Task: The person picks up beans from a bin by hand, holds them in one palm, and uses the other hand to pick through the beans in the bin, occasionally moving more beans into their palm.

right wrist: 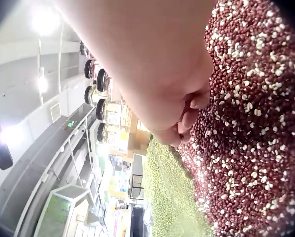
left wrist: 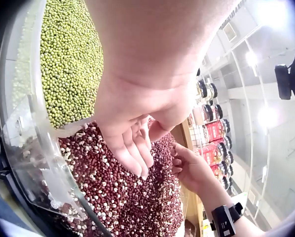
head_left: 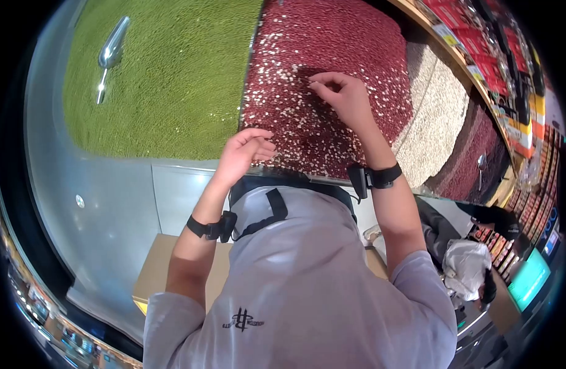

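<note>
Dark red beans [head_left: 283,92] mixed with scattered white pieces fill a bin in the head view. Over the bin's near left part is the left hand [head_left: 243,154], its fingers loosely bent; the left wrist view shows this hand [left wrist: 137,118] pointing down toward the beans [left wrist: 108,197], with nothing visible in it. Farther up and right, the right hand [head_left: 347,101] hovers over the same beans, thumb and index fingertips close together. Whether something small is between them cannot be made out. In the right wrist view the right hand [right wrist: 167,98] hides most of its own fingertips.
Green beans [head_left: 172,80] lie left of a divider, with a metal scoop [head_left: 112,46] on them. Pale grains [head_left: 433,123] and darker beans [head_left: 461,166] are on the right, beside a second scoop [head_left: 481,162]. Packaged goods [head_left: 473,43] line the upper right edge.
</note>
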{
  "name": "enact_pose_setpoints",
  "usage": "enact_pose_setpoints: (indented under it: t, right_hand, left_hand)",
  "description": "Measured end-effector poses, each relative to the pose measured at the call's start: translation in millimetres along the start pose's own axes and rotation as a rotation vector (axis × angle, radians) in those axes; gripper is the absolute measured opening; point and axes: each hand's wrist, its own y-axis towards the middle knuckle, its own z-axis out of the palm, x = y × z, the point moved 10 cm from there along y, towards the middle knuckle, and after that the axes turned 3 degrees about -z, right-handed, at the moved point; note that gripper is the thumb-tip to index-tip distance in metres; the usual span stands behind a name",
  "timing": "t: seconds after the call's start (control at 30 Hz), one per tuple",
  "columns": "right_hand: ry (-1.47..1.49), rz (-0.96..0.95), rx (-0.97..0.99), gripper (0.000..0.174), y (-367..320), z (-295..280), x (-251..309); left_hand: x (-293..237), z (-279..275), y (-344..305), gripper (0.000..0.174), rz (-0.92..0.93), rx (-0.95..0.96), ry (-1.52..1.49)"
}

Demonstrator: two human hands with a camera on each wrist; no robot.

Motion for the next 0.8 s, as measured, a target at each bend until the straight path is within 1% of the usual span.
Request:
enact_pose_setpoints:
  t: [0.03, 0.07, 0.13, 0.17, 0.2, 0.27, 0.3, 0.33, 0.4, 0.43, 0.53, 0.6, 0.73, 0.8]
  right_hand:
    - [0.07, -0.072, -0.011, 0.019, -4.3, -4.6, 3.9]
    - [0.073, -0.067, -0.029, 0.019, -9.3, -10.7, 1.9]
    - [0.637, 0.251, 0.049, 0.02, -23.6, -1.4, -23.8]
    - [0.741, 0.231, 0.086, 0.023, -26.5, 0.8, -29.5]
    - [0.75, 0.228, 0.074, 0.023, -29.2, -3.2, -32.7]
    - [0.985, 0.256, 0.084, 0.024, -34.9, -4.7, -37.8]
    - [1.039, 0.273, 0.078, 0.025, -37.5, -8.0, -37.9]
    - [1.048, 0.266, 0.066, 0.025, -40.6, -12.6, -37.2]
    - [1.162, 0.324, 0.023, 0.026, -49.1, -18.8, -40.8]
    - [1.205, 0.284, 0.061, 0.027, -49.4, -19.9, -43.1]
    - [1.27, 0.274, 0.024, 0.027, -54.1, -26.4, -53.6]
    - [1.264, 0.244, 0.034, 0.028, -55.9, -31.8, -56.9]
    - [1.216, 0.249, -0.023, 0.031, -61.8, -43.2, -68.5]
    - [1.164, 0.264, -0.06, 0.033, -67.1, -49.1, -73.5]
  left_hand:
    - [-2.9, 3.9, -0.3, 0.027, -0.023, 0.002, -0.006]
    - [-5.5, 8.6, -1.4, 0.027, -0.047, 0.001, -0.011]
    - [-18.4, 23.4, -2.0, 0.027, -0.058, 0.014, 0.001]
    - [-23.1, 31.0, -0.5, 0.027, -0.061, 0.04, -0.018]
    - [-27.1, 38.8, 0.3, 0.028, -0.066, 0.064, -0.037]
    - [-35.7, 51.7, 3.4, 0.028, -0.051, 0.066, -0.029]
    - [-39.3, 57.9, 5.6, 0.028, -0.048, 0.076, -0.032]
    - [-41.9, 64.0, 7.4, 0.028, -0.046, 0.086, -0.034]
    - [-45.2, 75.0, 9.5, 0.028, -0.047, 0.089, -0.02]
    - [-46.4, 79.7, 9.4, 0.027, -0.057, 0.082, -0.022]
    - [-48.4, 94.2, 9.7, 0.026, -0.077, 0.084, -0.008]
    - [-48.1, 101.7, 9.0, 0.026, -0.081, 0.08, -0.003]
    - [-44.9, 114.7, 9.7, 0.027, -0.103, 0.065, 0.051]
    - [-42.5, 121.4, 8.3, 0.03, -0.133, 0.037, 0.048]
